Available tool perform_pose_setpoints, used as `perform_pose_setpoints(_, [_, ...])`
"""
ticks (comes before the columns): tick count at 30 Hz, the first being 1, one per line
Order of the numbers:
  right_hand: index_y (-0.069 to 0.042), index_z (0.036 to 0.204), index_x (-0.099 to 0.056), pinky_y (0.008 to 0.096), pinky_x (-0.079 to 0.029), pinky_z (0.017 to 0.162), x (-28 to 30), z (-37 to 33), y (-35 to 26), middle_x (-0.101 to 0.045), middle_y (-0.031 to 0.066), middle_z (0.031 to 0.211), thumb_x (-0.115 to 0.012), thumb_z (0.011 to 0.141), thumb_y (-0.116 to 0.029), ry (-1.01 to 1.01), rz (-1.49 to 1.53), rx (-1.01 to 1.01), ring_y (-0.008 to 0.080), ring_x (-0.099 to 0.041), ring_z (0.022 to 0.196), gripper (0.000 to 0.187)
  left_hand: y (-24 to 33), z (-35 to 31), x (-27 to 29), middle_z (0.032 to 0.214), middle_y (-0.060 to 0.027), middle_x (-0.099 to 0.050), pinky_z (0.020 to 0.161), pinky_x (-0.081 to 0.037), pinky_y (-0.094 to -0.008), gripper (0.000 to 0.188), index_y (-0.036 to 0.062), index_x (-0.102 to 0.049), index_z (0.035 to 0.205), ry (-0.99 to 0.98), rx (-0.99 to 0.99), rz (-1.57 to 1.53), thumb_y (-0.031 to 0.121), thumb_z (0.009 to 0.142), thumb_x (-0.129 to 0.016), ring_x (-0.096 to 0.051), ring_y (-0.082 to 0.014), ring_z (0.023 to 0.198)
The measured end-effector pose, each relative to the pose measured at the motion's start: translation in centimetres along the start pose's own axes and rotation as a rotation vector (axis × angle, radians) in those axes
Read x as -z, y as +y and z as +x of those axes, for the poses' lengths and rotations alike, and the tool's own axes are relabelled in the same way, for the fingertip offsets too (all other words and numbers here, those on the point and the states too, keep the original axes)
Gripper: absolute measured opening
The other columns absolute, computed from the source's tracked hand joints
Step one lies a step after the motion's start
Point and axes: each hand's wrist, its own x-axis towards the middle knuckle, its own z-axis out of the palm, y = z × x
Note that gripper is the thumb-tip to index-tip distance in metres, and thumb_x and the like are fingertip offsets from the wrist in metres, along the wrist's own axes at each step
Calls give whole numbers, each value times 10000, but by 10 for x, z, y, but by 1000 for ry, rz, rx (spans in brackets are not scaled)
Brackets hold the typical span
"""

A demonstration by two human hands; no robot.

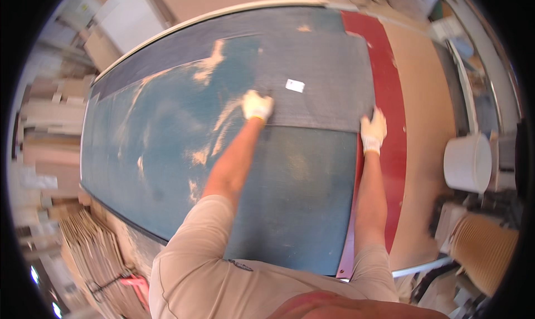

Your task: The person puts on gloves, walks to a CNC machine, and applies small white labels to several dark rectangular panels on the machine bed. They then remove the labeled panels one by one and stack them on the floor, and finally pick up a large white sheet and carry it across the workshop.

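A thin dark grey rectangular panel (329, 57) with a small white label (295, 85) lies on a worn blue-green table surface (301, 179). My left hand (258, 105), in a cream glove, grips the panel's left edge with curled fingers. At its near right corner my right hand (374, 130), gloved alike, holds the side edge, fingers pointing away from me. The undersides of both hands are hidden. Just beyond the right hand runs a dark red strip (390, 85) along the table.
A bare brown board (426, 135) borders the red strip. On the right stand a white bucket (468, 163) and a stack of tan corrugated pieces (484, 246). Flat cardboard sheets (92, 244) lean at the lower left, with more stacked boards (53, 118) along the left.
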Motion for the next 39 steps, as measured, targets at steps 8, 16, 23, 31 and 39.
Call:
perform_pose_setpoints(8, [-8, 1508, -515, 411, -524, 997, 93, -228, 55, -637, 106, 1328, -621, 995, -213, -263, 1051, -473, 208, -605, 1179, 562, -145, -193, 118, 1374, -332, -636, 1124, -462, -449, 662, -87, -602, 1322, -200, 298, -460, 449, 936, -632, -588, -426, 1350])
perform_pose_setpoints(16, [61, 1402, -589, 447, -405, 1153, 127, -348, 12, -595, 183, 1445, -638, 990, -440, -861, 833, -506, 337, -558, 1280, 650, -320, -425, 229, 1231, -299, -708, 1047, -501, -461, 550, -20, -628, 1291, -74, 596, -726, 388, 921, -618, -660, -422, 1237])
perform_pose_setpoints(23, [74, 1419, -555, 441, -399, 1147, 130, -489, -277, -547, 184, 1466, -665, 968, -450, -913, 913, 147, 317, -519, 1307, 699, -571, -542, 401, 1237, -271, -701, 1046, -505, -443, 526, 40, -610, 1322, 565, 398, -914, 341, 893, -660, -649, -420, 1239])
perform_pose_setpoints(31, [55, 1162, -658, 407, -490, 985, 5, -881, -663, -655, 127, 1158, -743, 902, -221, -1350, 511, 1121, 269, -603, 1053, 389, -905, -857, 494, 1230, -262, -708, 1011, -524, -503, 530, 124, -624, 1351, 989, 1131, -855, 386, 892, -653, -669, -454, 1171])
perform_pose_setpoints(39, [12, 1070, -661, 412, -476, 692, -159, -1477, -699, -626, 61, 888, -778, 852, -266, -1918, -69, 1052, 194, -573, 786, 372, -889, -1180, 298, 1233, -264, -722, 1016, -519, -442, 576, 3, -649, 1334, 1361, 1913, -922, 350, 879, -711, -695, -387, 1178])
